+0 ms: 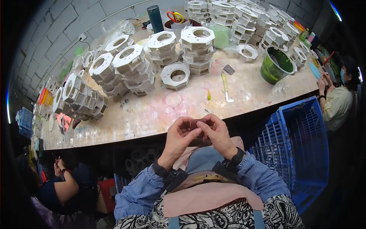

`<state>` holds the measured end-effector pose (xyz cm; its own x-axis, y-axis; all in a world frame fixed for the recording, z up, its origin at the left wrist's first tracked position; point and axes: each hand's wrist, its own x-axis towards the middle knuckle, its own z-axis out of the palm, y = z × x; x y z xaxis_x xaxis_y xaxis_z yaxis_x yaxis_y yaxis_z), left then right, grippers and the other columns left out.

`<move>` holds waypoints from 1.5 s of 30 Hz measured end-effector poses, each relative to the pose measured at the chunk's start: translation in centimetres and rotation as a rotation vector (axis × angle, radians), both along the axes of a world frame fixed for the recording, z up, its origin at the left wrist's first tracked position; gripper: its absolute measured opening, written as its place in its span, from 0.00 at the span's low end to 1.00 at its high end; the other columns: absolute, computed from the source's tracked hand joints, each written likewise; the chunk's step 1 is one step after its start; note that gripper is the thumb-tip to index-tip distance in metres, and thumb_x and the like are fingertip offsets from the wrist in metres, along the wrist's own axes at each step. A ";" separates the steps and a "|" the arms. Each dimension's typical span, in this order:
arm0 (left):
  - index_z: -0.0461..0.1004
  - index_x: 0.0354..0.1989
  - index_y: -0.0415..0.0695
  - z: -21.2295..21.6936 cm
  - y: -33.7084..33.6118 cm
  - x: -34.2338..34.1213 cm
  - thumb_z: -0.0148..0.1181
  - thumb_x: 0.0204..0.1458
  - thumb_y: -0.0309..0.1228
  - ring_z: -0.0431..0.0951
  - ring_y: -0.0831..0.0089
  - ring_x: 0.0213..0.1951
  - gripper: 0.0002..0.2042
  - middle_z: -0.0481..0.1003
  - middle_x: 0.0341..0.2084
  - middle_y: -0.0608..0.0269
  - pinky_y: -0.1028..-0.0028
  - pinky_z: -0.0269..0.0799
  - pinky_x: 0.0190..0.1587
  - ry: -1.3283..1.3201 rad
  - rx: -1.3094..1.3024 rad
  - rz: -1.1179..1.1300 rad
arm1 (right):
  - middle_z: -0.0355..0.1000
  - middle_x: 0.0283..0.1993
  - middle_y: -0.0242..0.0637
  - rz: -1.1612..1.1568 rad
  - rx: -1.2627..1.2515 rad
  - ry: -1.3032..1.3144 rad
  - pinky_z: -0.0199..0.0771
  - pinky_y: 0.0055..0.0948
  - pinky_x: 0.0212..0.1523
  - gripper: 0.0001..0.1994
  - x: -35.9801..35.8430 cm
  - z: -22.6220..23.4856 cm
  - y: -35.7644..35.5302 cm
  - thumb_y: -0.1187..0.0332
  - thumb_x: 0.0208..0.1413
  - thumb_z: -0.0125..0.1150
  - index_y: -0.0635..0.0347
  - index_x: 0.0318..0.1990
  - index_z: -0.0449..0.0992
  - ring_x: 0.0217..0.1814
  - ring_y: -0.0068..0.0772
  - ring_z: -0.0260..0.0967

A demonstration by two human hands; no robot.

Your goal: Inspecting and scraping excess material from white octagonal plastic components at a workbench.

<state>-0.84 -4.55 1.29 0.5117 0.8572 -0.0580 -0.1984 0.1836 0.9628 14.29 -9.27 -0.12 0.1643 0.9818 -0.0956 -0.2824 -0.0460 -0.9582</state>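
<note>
Close to my body, just off the table's front edge, my left hand (180, 133) and my right hand (214, 131) pinch a small reddish-brown piece of sandpaper (198, 123) between thumbs and fingers. Part of the sheet is hidden behind the fingers. On the table beyond them lies a yellow-handled knife (225, 84), with a small grey-brown scrap (229, 69) at its far end. A tiny yellow-green object (209, 95) rests to its left. Nearest among the white parts is a single octagonal frame (175, 76) with a round hole, lying flat.
Stacks of white octagonal frames (131, 72) line the left and back of the table (145, 126). A green-stained bucket (275, 66) stands at right. Scissors (175, 16) sit in a container at the back. Blue crates (305, 149) are at my right. Other people (337, 91) work at both sides.
</note>
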 end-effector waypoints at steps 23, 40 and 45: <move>0.72 0.34 0.39 -2.4 3.2 1.4 0.55 0.59 0.28 0.71 0.85 0.26 0.05 0.73 0.26 0.70 0.85 0.67 0.26 0.069 -0.063 0.108 | 0.72 0.24 0.24 -0.002 -0.106 -0.050 0.61 0.13 0.21 0.17 -0.7 -1.2 2.8 0.55 0.63 0.52 0.60 0.42 0.78 0.22 0.10 0.62; 0.72 0.33 0.39 -2.6 7.3 3.5 0.55 0.59 0.35 0.69 0.80 0.24 0.10 0.70 0.18 0.70 0.77 0.64 0.27 0.507 0.322 -0.015 | 0.66 0.21 0.23 -0.196 -0.157 -0.018 0.58 0.15 0.18 0.19 1.4 -2.0 4.1 0.54 0.64 0.51 0.61 0.33 0.74 0.20 0.11 0.59; 0.71 0.42 0.38 -1.7 14.9 3.9 0.60 0.49 0.27 0.70 0.53 0.47 0.13 0.72 0.37 0.52 0.62 0.64 0.49 0.776 1.127 0.340 | 0.57 0.17 0.29 -0.303 0.025 -0.394 0.54 0.24 0.21 0.19 4.8 -4.9 4.2 0.60 0.64 0.52 0.66 0.26 0.69 0.20 0.17 0.51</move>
<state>3.06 10.36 -0.46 0.4282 0.7057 0.5645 0.5650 -0.6965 0.4422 19.05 -5.03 -5.02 0.4617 0.8854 0.0540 0.1044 0.0062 -0.9945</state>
